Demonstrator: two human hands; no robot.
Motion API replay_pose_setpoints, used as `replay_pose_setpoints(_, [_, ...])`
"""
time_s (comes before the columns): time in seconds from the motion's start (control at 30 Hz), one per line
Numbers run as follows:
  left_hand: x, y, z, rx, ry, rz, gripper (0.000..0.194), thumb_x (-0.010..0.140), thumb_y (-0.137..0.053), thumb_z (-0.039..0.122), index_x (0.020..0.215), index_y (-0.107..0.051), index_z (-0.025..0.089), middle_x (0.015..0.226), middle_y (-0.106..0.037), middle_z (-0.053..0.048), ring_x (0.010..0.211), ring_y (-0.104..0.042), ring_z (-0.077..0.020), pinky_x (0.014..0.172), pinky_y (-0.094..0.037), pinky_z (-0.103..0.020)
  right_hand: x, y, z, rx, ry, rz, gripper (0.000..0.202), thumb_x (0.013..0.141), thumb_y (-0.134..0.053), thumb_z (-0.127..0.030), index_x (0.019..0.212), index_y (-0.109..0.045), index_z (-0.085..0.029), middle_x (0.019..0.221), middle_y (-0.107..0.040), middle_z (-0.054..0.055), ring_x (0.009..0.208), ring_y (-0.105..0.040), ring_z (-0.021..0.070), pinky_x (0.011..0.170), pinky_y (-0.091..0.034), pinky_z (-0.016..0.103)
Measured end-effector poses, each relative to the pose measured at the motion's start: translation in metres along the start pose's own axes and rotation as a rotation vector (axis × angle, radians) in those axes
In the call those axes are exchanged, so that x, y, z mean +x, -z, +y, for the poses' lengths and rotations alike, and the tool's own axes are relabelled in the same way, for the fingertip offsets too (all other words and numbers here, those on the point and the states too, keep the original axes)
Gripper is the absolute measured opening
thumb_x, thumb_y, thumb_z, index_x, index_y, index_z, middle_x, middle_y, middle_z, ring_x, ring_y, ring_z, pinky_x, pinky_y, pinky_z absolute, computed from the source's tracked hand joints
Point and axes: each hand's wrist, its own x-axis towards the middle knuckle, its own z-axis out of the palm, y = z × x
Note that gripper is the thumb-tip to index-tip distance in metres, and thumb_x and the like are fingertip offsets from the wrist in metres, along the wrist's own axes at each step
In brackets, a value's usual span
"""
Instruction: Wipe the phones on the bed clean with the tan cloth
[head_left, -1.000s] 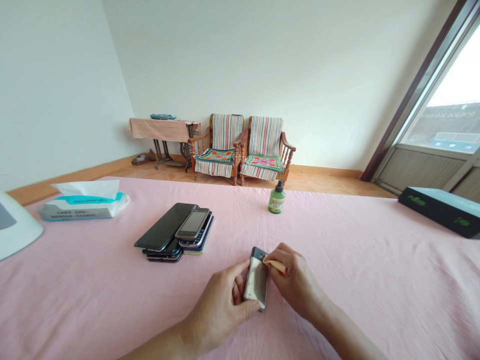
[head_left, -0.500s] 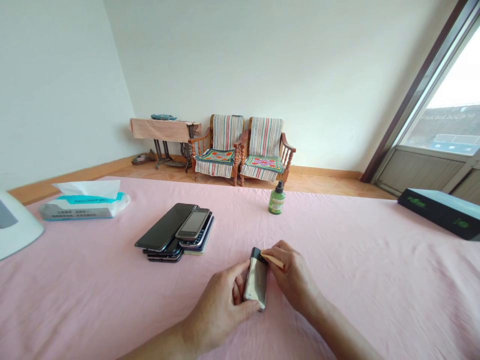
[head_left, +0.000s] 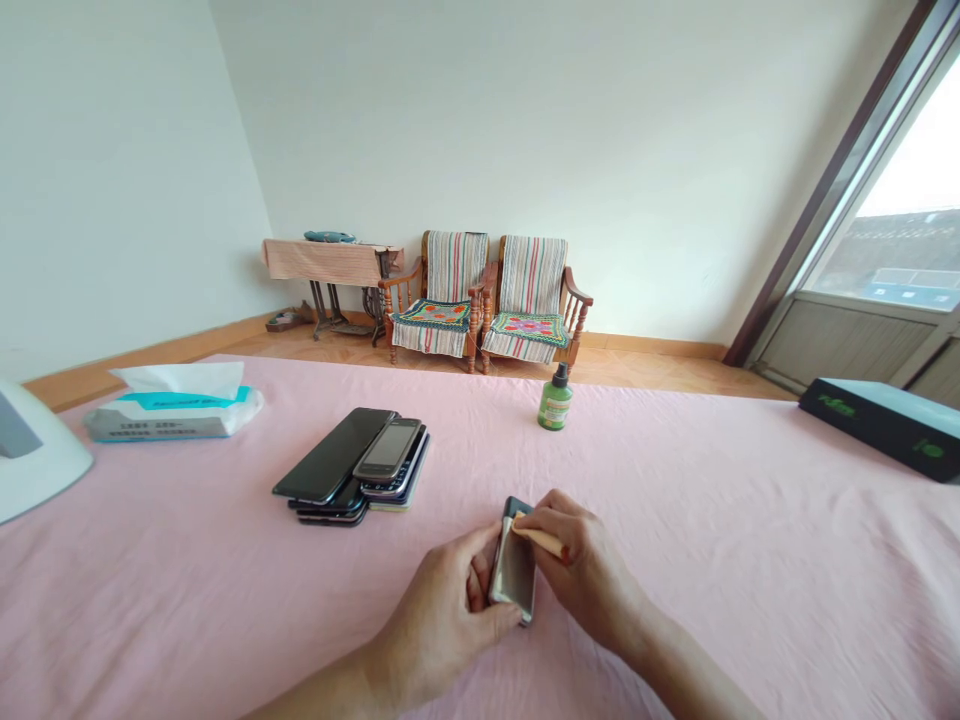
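A small mobile phone (head_left: 514,575) with a shiny silver face and a dark top end is tilted up off the pink cloth, its lower end toward me. My left hand (head_left: 450,610) grips it by the left edge and the bottom corner, thumb across the lower end. Pinched in my right hand (head_left: 585,560) is a folded yellowish cloth (head_left: 546,541) with a bit of red on it. Its tip touches the phone's face just under the dark end. The fingers hide part of the cloth.
Several phones (head_left: 337,455) lie stacked to the left. Beyond my hands stands a green spray bottle (head_left: 555,402). A tissue pack (head_left: 176,405) and a white rounded object (head_left: 37,460) are at far left, a black box (head_left: 877,430) at far right. Two armchairs (head_left: 487,300) stand behind the table.
My right hand has moved the cloth slightly left and down, from the phone's dark end onto the upper silver part. The left hand keeps its hold on the phone.
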Motion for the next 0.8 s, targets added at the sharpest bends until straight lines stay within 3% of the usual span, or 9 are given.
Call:
replay_pose_setpoints(0.2, [-0.003,-0.003,0.004,0.164,-0.014,0.123,0.058,0.067,-0.063,0.010,0.123,-0.053,0.018,0.071,-0.056,0.004,0.062,-0.054,-0.0134,0.055,-0.040,-0.022,-0.006,0.002,0.001,0.036,-0.041,0.105,0.025,0.079,-0.052,-0.002,0.085,-0.069,-0.019,0.081,-0.060,0.003,0.072,-0.060,0.0143,0.065,-0.046,0.025])
replay_pose_setpoints(0.3, [-0.004,-0.003,0.009,0.257,-0.046,0.209,0.034,0.065,-0.059,0.007,0.099,-0.064,0.015,0.069,-0.056,0.002,0.059,-0.052,-0.0120,0.053,-0.040,-0.022,-0.006,0.005,0.006,0.046,-0.022,0.192,0.022,0.080,-0.053,-0.006,0.089,-0.068,-0.019,0.083,-0.061,0.005,0.074,-0.061,0.0156,0.068,-0.047,0.026])
replay_pose_setpoints(0.43, [-0.004,-0.002,0.011,0.371,-0.100,0.285,0.015,0.064,-0.055,0.005,0.073,-0.061,0.016,0.066,-0.053,0.003,0.055,-0.049,-0.0102,0.051,-0.039,-0.020,-0.004,0.009,0.009,0.043,0.002,0.288,0.019,0.082,-0.053,-0.010,0.092,-0.067,-0.019,0.087,-0.062,0.006,0.078,-0.062,0.0169,0.070,-0.048,0.027])
replay_pose_setpoints(0.8, [-0.005,-0.003,0.008,0.409,-0.149,0.256,0.012,0.069,-0.054,0.006,0.073,-0.057,0.017,0.066,-0.051,0.004,0.056,-0.049,-0.0103,0.051,-0.038,-0.019,-0.014,-0.005,-0.002,0.070,0.050,0.178,0.029,0.076,-0.048,0.000,0.089,-0.065,-0.019,0.084,-0.058,0.004,0.075,-0.059,0.0152,0.067,-0.047,0.025])
